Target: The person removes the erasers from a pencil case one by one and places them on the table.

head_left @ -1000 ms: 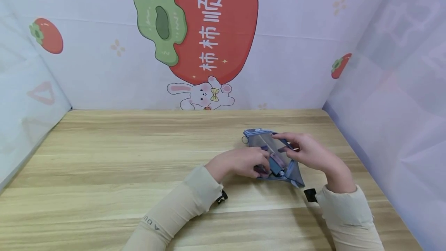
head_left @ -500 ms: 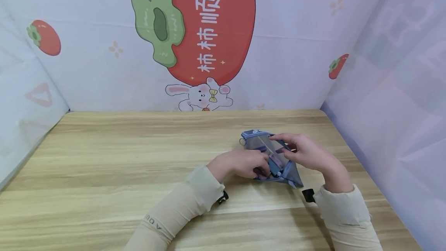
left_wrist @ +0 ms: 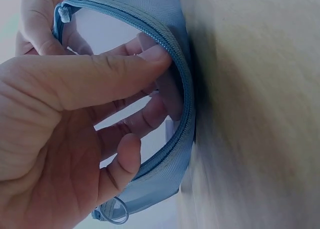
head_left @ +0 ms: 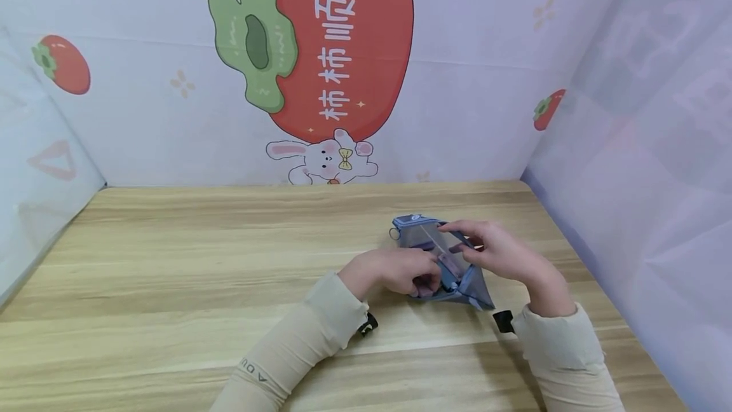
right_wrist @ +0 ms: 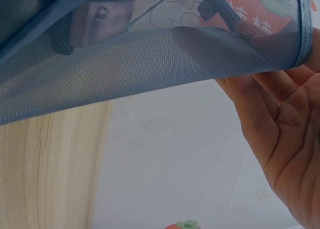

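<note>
A blue mesh zipper pouch lies with its mouth spread wide on the right half of the table. My left hand reaches into the mouth. In the left wrist view its thumb and fingers pinch a flat greyish-pink block just inside the zipper edge; the block's far part is hidden. My right hand grips the pouch's right side between thumb and fingers, holding the mesh up. Inside the pouch lie a blue piece and a pinkish block, seen through the mesh in the right wrist view.
The wood-grain table stretches to the left of the pouch. A printed backdrop closes off the back, with white side walls at left and right. A metal ring hangs from the pouch's left corner.
The head view has drifted slightly, so the whole scene sits a little further left and lower. Both hands keep nearly the same places on the pouch.
</note>
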Available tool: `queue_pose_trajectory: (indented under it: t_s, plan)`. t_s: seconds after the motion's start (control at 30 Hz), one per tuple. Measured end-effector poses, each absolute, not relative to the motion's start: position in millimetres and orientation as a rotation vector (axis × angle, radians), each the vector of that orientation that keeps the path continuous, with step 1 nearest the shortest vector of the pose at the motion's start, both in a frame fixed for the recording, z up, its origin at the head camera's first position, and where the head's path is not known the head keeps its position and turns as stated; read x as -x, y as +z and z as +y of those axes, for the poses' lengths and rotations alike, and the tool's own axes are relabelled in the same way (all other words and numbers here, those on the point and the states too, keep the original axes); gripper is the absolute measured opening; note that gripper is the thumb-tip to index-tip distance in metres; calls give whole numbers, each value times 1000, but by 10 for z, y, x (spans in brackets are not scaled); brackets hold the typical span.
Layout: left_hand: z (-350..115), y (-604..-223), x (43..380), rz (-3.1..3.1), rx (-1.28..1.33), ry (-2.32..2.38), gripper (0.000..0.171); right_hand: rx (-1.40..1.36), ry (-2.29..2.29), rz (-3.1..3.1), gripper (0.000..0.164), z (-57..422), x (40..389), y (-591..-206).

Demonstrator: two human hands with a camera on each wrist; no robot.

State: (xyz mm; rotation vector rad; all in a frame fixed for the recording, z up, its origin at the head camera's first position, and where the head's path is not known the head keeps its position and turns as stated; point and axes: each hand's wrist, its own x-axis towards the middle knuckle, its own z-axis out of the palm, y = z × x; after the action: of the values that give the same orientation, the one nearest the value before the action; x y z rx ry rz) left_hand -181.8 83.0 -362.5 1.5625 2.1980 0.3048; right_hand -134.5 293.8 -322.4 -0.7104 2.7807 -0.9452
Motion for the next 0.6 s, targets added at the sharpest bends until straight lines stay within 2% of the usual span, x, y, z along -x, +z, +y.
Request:
queue_pose_trajectory:
  t_s: [0.6]
  plan:
    - [773, -3612, 1859, 2163, -1531, 479, 21, 711, -932, 2778, 47, 2962, 1351, -3237]
